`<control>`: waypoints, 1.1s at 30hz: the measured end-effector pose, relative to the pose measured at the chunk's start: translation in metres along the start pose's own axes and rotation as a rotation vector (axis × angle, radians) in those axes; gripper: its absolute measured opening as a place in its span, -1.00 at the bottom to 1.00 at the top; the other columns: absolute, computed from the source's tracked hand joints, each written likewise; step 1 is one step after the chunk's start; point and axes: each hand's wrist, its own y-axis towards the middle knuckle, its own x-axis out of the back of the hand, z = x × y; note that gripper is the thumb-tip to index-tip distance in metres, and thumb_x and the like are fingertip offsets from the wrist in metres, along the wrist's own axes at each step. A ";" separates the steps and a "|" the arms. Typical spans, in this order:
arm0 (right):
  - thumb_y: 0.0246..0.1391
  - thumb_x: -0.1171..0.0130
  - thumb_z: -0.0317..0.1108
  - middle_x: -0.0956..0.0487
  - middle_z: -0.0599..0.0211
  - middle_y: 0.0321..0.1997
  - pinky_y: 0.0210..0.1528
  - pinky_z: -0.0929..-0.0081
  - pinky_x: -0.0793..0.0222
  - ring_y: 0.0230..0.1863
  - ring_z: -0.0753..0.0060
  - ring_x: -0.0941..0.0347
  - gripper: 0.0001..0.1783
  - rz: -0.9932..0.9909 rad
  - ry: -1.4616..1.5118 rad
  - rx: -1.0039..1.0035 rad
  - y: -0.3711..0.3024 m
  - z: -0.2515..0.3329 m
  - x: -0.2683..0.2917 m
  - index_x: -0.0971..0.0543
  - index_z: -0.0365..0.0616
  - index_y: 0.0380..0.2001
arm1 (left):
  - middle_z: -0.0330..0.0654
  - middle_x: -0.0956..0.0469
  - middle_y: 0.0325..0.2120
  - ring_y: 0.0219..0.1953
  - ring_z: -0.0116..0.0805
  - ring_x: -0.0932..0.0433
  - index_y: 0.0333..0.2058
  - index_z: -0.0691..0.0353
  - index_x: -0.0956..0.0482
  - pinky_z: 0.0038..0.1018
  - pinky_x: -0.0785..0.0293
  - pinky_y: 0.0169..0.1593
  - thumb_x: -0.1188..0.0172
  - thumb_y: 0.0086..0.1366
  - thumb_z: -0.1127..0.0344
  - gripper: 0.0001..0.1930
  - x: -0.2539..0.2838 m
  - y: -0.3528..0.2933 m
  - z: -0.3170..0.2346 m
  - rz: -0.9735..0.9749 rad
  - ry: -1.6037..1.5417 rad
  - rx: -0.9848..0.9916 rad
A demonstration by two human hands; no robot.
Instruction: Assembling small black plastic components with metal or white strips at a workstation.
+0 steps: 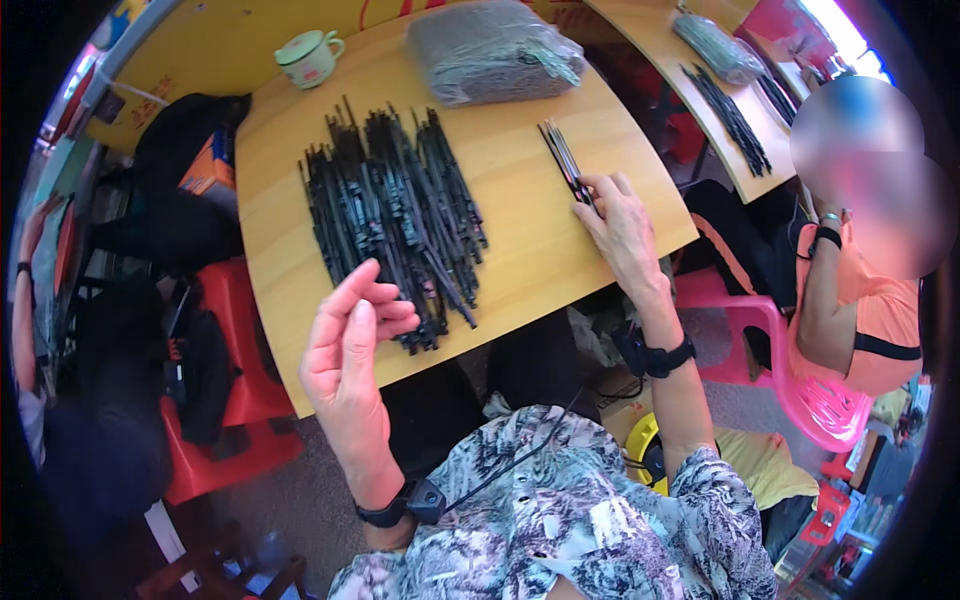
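Observation:
On the yellow wooden table [520,290] lies a broad pile of thin black sticks [390,215], spread side by side and pointing away from me. What exactly they are I cannot tell. My right hand [622,225] rests toward the table's right side, its thumb and fingers closed on a few thin dark sticks [562,155]. Their far ends fan out slightly and look lighter along one edge. My left hand [352,345] is raised over the near left edge, just in front of the pile. Its fingers are loosely bent, the thumb apart from them, and nothing shows in it.
A grey bundle in clear plastic [495,55] sits at the table's far side, with a lidded mug [308,60] to its left. At right, a person in orange sits on a pink chair [740,315] beside another table holding more black sticks [735,120]. A red chair [235,340] stands left.

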 end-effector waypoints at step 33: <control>-0.03 -0.23 -0.35 -0.47 0.40 -0.64 -0.60 0.71 -0.25 -0.63 0.73 -0.35 -0.73 0.373 0.584 -0.256 -0.097 0.095 0.044 -0.44 -0.29 -0.31 | -0.17 -0.54 -0.30 -0.27 -0.48 -0.53 -0.14 0.37 -0.44 -0.59 -0.46 -0.21 0.05 0.33 0.29 -0.73 -0.037 -0.046 0.056 0.396 -0.428 0.520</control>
